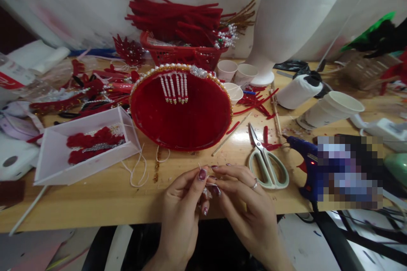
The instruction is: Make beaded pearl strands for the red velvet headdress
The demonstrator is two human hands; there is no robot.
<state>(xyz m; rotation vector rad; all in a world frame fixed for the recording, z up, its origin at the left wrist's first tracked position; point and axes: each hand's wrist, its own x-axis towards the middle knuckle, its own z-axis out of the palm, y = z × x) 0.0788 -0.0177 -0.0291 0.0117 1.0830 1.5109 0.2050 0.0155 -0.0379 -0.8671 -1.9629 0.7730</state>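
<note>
We should hold the thin white thread (211, 184) short and taut, wrists steady, fingertips close together for fine control. Our left hand (182, 203) pinches it between thumb and forefinger; our right hand (249, 203) grips it opposite, fingertips nearly closed. A small, pale translucent piece (207, 194) hangs just below, apparently, though fingers partly hide it. The thread lies in front of the red, bowl-shaped fabric piece (181, 125).
</note>
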